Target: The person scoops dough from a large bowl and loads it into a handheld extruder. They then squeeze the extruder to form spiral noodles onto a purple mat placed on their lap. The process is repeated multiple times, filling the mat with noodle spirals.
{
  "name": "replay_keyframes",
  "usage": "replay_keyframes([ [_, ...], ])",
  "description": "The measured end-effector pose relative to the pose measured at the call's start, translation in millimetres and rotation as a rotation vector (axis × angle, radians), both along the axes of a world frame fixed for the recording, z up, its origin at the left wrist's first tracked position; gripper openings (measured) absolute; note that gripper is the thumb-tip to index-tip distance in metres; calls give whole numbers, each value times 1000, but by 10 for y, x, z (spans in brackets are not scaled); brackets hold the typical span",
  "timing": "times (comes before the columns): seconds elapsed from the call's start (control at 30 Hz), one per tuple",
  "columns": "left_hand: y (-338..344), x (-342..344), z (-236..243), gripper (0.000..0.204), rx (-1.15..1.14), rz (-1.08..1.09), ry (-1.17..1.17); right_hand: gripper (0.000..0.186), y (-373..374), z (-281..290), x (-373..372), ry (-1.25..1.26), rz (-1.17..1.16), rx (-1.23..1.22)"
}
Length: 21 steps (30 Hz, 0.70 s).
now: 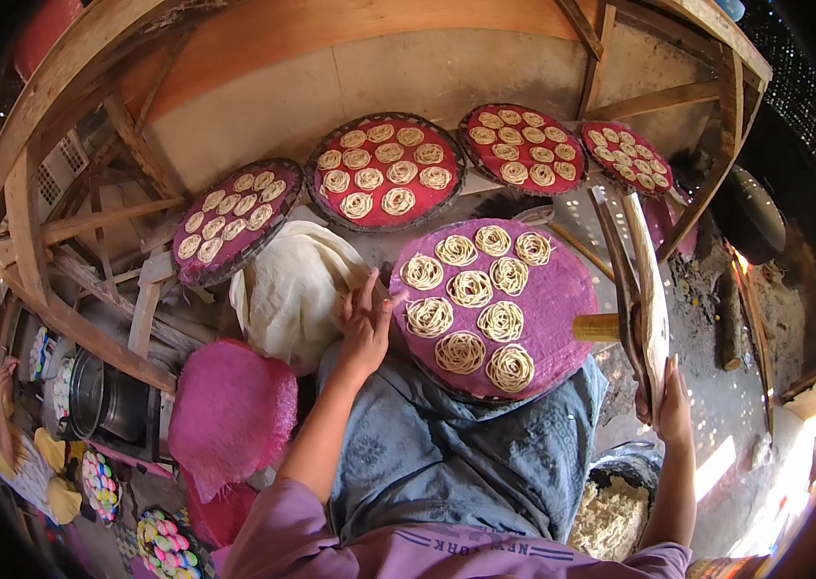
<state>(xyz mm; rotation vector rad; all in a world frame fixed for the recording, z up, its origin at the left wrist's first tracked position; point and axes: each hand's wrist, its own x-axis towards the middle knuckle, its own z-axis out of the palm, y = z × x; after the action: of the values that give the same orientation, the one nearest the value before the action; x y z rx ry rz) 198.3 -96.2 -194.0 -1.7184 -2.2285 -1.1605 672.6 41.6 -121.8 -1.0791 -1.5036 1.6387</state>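
Across my lap lies a round tray covered in purple cloth (548,289), bearing several coiled nests of dough strands (470,289). At the tray's left edge is my left hand (366,328), its fingers stretched out and apart with nothing in them. Whether the fingertips touch the rim, I cannot tell. My right hand (666,400) is wrapped round the lower end of a wooden hand press (654,289), which has two long wooden arms side by side. A brass-coloured cylinder (597,328) sticks out from the press toward the tray's right edge.
Several cloth-covered trays of coils, one a red tray (324,199), line the back by the wall. A pale cloth bundle (292,280) and a stack of purple cloth (224,405) are on the left. A dough bucket (610,516) stands at lower right. A person's hand (5,376) shows far left.
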Motion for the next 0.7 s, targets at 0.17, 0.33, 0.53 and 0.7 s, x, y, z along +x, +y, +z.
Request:
replay_keyframes([
  [0.17, 59, -52, -5, 60, 40, -27, -179, 43, 0, -38, 22, 32, -36, -63],
  [0.33, -18, 2, 87, 63, 111, -95, -310, 44, 21, -62, 4, 90, -74, -97],
  [0.53, -152, 47, 98, 58, 115, 10, -204, 45, 18, -65, -55, 93, -8, -62],
  [0.7, -138, 100, 81, 55, -82, 79, 84, 49, 13, -83, -126, 83, -9, -94],
])
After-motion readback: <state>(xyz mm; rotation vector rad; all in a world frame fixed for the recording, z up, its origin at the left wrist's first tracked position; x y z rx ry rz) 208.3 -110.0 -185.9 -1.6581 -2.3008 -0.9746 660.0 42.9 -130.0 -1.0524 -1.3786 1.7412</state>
